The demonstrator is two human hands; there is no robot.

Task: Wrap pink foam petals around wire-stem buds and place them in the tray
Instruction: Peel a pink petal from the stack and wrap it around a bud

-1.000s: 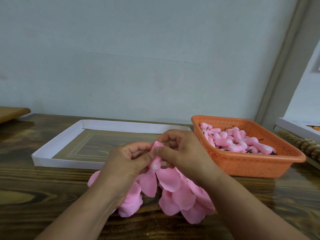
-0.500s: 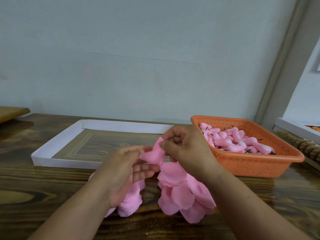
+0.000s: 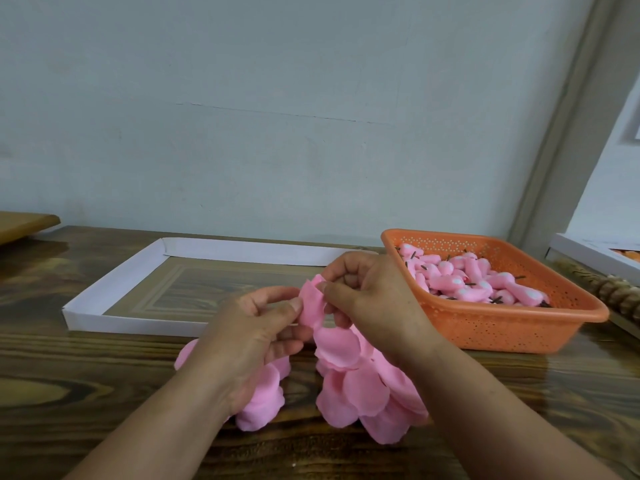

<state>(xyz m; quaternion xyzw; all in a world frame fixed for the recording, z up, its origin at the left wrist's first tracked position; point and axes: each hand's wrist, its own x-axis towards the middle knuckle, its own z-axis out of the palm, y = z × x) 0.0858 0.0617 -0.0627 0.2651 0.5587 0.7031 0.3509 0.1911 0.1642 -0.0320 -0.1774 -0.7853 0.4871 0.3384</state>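
A pink foam petal (image 3: 311, 304) is held up between both hands above the table. My left hand (image 3: 252, 337) pinches its left edge with thumb and fingers. My right hand (image 3: 370, 299) pinches its top right edge. Whether a wire-stem bud sits inside the petal is hidden by the fingers. A heap of loose pink petals (image 3: 360, 386) lies on the wooden table under the hands. The white cardboard tray (image 3: 114, 285) lies behind the hands to the left, with its wooden-looking floor bare.
An orange perforated basket (image 3: 502, 327) at the right holds several pink wire-stem buds (image 3: 467, 278). A white box edge (image 3: 588, 252) and a brown ridged object (image 3: 609, 292) sit at the far right. A wooden board (image 3: 24, 225) is at the far left. The wall stands close behind.
The petal has been lifted off the heap and spread out between the hands. My left hand shifted from a loose reach to pinching the petal's left edge.
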